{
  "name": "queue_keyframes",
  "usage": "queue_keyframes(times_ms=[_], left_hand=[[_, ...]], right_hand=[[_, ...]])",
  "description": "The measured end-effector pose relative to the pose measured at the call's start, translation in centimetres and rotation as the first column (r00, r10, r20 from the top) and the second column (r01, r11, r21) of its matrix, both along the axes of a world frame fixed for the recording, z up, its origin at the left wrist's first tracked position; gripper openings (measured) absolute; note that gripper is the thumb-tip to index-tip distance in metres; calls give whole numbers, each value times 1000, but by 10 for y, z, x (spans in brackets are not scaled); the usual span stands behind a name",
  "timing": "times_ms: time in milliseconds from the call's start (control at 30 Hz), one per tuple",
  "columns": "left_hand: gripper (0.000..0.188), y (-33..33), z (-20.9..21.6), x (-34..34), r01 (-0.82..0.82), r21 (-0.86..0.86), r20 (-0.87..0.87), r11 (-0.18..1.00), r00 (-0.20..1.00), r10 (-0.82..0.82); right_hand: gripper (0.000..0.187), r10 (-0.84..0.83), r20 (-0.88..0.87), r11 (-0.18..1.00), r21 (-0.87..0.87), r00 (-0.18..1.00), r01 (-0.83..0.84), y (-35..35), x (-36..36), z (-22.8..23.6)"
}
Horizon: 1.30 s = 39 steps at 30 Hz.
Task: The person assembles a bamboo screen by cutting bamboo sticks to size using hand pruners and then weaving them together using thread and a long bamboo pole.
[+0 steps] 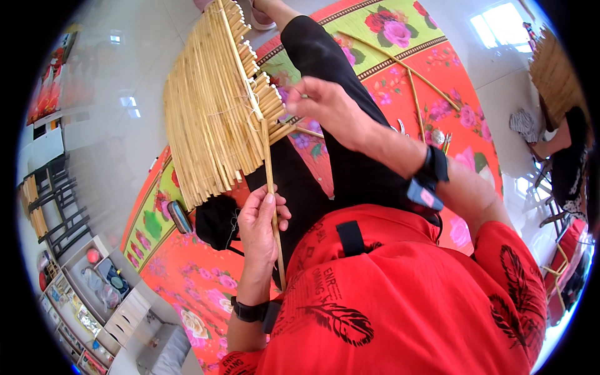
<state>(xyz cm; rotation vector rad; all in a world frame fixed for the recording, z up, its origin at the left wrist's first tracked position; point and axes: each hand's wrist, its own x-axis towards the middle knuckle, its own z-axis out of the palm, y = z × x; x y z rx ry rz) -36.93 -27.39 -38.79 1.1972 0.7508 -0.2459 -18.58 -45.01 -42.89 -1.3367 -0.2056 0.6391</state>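
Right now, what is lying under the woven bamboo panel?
Under the bamboo panel I see the person's black-trousered leg and a corner of the floral mat. The white floor shows beside it. Anything directly beneath its middle is covered.

Your matt, ribbed bamboo-strip panel (212, 106) and bare bamboo stick (273, 206) above a printed floral cloth mat (400, 37) on glossy floor tiles (125, 94).

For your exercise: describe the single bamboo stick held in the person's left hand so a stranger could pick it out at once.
Start at the big fan-shaped panel of pale bamboo strips above the floral red mat. Below its lower right edge, the left hand grips one long, thin bamboo stick. Unlike the tied strips, it stands alone, near upright, across black trousers.
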Motion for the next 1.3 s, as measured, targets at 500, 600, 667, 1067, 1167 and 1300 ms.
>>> queue_keyframes(times_ms=[500, 600, 667, 1067, 1167, 1300], left_hand=[[24, 81, -33, -6, -257, -459, 54, 850, 947, 315], [23, 80, -51, -8, -318, -448, 18, 836, 931, 364], [22, 80, -57, -10, -327, -440, 29, 836, 926, 377], [19, 75, -44, -41, -124, -212, 101, 969, 984, 148], [20, 77, -41, -48, -48, -148, 118, 988, 991, 66], [22, 78, -40, -46, -40, -128, 111, 991, 992, 55]], right_hand=[[11, 85, -354, 996, 51, 932, -71, 118, 128, -66], [10, 38, -293, 999, -19, 955, -46, 120, 123, -67], [11, -3, -234, 997, -79, 972, -16, 118, 116, -58], [12, -281, 1, 944, -180, 960, 277, 5, 7, 35], [11, -419, -48, 906, -92, 907, 414, -21, -26, 23], [10, -383, -209, 922, -23, 900, 387, -29, -61, 7]])
